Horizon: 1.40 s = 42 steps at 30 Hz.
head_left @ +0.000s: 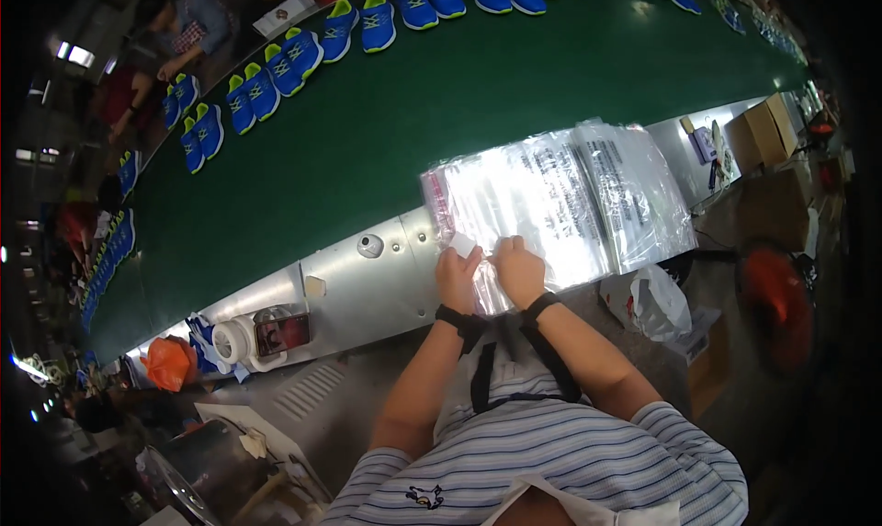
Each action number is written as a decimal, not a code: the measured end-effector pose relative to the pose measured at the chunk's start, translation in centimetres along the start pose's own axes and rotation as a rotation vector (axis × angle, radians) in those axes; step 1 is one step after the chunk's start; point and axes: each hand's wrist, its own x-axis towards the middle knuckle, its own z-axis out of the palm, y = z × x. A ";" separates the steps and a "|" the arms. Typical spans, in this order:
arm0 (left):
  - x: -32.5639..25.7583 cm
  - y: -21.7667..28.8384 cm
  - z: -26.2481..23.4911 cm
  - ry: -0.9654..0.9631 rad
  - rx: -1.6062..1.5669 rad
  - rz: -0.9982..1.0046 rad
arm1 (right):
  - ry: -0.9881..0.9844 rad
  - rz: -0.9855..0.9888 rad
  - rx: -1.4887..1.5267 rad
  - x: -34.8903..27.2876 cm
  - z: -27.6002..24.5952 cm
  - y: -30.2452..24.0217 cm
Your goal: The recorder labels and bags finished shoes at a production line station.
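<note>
A stack of clear plastic bags with dark print lies in front of me across the green conveyor belt and its metal edge. My left hand is at the stack's near left corner, its fingers closed on a small white slip. Just to the right, my right hand rests over the near part of the bags with curled fingers. What those fingers grip, if anything, is hidden. A second fan of clear bags overlaps the stack on its right.
Pairs of blue shoes line the belt's far side. On the metal ledge stand a small bottle, a white jug and a phone-like dark object. Cardboard boxes and a red stool-like shape are at right. People sit across the belt.
</note>
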 end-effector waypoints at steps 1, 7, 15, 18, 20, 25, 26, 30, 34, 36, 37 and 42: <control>-0.1 -0.1 0.1 0.038 -0.070 -0.004 | 0.017 -0.035 0.032 -0.1 0.2 0.5; -0.2 1.7 0.5 0.118 -0.223 -0.171 | 0.142 0.086 0.104 -0.4 -0.2 1.8; 2.8 1.0 2.1 -0.618 -0.609 -0.598 | -0.053 0.211 0.969 -0.3 -2.2 3.2; 2.7 1.2 2.4 -0.587 -0.504 -0.663 | -0.123 0.285 1.044 -0.4 -4.6 4.0; 2.9 1.1 2.7 -0.467 -0.155 -0.628 | -0.112 0.230 1.103 -0.7 -5.5 4.8; 3.1 0.8 5.8 -0.416 0.388 -0.472 | -0.060 -0.083 0.691 -0.5 -6.6 4.1; 4.7 -1.3 3.3 -0.557 0.322 -0.418 | -0.142 -0.087 0.600 -0.5 -6.6 3.1; 3.3 3.2 4.1 -0.510 -0.146 -0.930 | -0.161 -0.240 0.200 -3.5 -8.4 2.5; 0.2 8.0 3.6 -0.437 -0.137 -0.828 | -0.022 -0.229 -0.106 -4.9 -5.8 1.8; -0.8 8.1 2.0 -0.337 -0.123 -0.510 | 0.013 -0.197 0.003 -4.3 -6.1 2.7; -0.9 7.4 1.0 -0.339 -0.121 -0.506 | 0.040 -0.173 0.116 -3.7 -6.5 3.0; -1.2 4.0 -0.3 -0.226 -0.047 -0.442 | 0.325 0.324 1.007 -0.9 -13.0 11.0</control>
